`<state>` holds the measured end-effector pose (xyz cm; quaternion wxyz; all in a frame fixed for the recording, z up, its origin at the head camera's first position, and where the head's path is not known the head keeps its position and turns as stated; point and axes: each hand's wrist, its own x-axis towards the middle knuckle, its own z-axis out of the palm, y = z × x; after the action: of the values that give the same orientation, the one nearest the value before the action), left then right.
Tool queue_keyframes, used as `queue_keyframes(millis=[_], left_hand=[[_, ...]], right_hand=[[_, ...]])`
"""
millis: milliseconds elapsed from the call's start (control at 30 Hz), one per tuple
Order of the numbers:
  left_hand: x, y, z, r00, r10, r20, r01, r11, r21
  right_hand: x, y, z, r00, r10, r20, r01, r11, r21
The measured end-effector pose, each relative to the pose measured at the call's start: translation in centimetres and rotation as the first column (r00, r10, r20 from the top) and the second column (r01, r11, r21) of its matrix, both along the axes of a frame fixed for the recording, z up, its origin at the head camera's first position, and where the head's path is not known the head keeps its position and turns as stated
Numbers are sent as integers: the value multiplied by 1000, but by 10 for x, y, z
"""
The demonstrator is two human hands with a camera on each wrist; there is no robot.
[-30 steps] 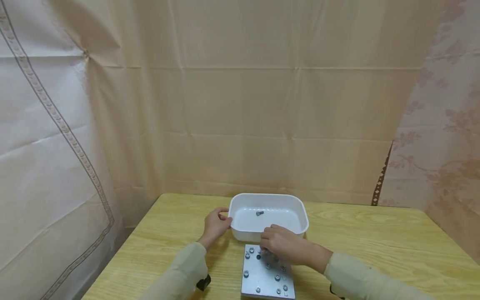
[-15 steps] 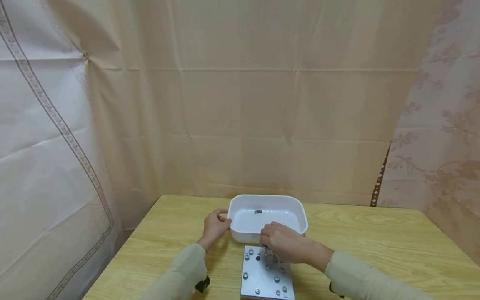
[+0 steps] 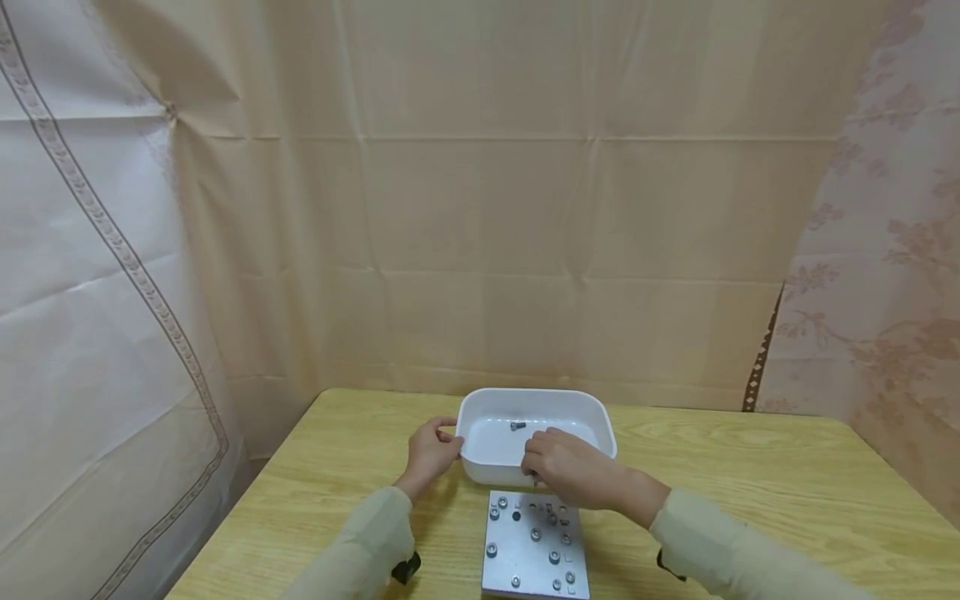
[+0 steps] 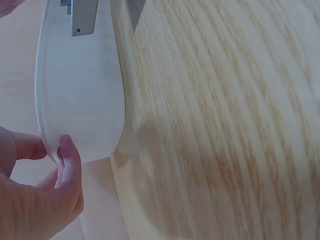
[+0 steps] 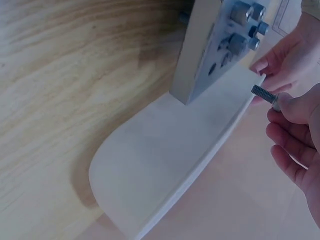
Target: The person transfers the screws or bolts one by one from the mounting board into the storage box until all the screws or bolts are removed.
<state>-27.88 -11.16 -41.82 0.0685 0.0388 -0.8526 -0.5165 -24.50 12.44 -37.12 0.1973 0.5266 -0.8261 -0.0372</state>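
One bolt [image 5: 264, 94] pinched in my right hand [image 3: 572, 470], thread exposed; left hand [image 3: 432, 452] grips tub [image 3: 491, 474] rim, likely steadying it.

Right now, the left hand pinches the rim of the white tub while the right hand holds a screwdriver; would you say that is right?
Not quite: the right hand holds a threaded bolt, not a screwdriver, as the right wrist view shows. The left hand does pinch the rim of the white tub.

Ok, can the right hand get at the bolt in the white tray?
Likely yes: the right hand is at the near rim of the white tray and nothing covers the bolt, though that hand pinches another bolt.
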Motion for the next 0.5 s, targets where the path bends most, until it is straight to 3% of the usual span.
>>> queue_keyframes(millis=[500], left_hand=[[0,0,-3,1000,5,-13,-5,1000,6]], right_hand=[[-19,6,4,999,-40,14,41,997,-61]])
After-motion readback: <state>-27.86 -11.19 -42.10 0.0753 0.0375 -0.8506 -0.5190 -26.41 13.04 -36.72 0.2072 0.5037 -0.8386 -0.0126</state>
